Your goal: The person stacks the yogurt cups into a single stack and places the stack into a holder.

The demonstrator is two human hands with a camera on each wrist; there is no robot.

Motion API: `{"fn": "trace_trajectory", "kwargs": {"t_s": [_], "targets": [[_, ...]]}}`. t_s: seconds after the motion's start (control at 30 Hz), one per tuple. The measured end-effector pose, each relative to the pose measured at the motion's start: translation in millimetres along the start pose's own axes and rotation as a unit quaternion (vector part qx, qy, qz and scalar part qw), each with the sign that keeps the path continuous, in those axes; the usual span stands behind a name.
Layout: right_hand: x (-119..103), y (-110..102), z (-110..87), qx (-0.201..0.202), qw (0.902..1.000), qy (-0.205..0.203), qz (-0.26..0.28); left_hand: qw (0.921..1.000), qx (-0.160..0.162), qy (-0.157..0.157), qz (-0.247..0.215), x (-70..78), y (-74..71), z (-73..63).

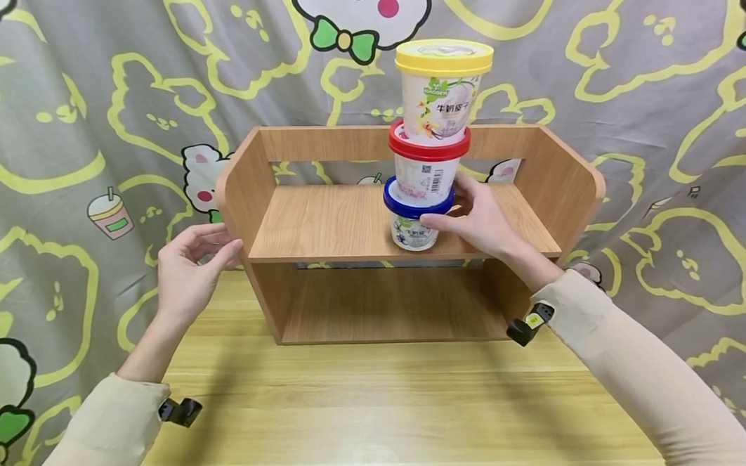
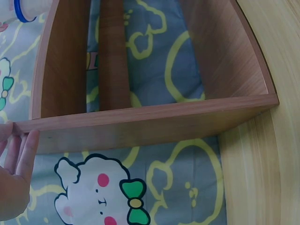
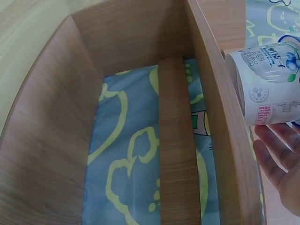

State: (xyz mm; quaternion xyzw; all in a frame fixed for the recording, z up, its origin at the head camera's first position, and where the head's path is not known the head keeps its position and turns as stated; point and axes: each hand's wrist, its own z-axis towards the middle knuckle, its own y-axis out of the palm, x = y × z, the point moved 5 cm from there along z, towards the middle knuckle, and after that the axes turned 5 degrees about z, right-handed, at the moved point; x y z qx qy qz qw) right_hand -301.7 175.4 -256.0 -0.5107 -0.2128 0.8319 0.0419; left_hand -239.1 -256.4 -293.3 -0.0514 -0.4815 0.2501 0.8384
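Note:
Three paper tubs stand stacked on the upper board of a wooden shelf (image 1: 322,221), right of its middle and near the front edge. The blue-lidded tub (image 1: 413,232) is at the bottom, a red-lidded tub (image 1: 422,176) on it, and a yellow-lidded tub (image 1: 440,103) on top. My right hand (image 1: 483,220) holds the bottom tub from the right, thumb across the front by the blue rim; some fingers are hidden behind. In the right wrist view, fingertips lie along the printed tub (image 3: 269,84). My left hand (image 1: 191,271) touches the shelf's left side panel (image 2: 154,124) with its fingertips.
The shelf stands on a light wooden table (image 1: 382,408) and has a lower compartment (image 1: 389,302) under the upper board. Side panels rise at both ends, with a rail along the back. Behind hangs a grey patterned curtain (image 1: 50,229).

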Motion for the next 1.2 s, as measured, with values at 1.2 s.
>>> {"fn": "trace_trajectory", "kwargs": {"t_s": [1.2], "targets": [[9.9,-2.2,-25.1,0.010,0.9994,0.018,-0.027,0.9995,0.022,-0.008,0.019,5.1,-1.5,-14.1]]}}
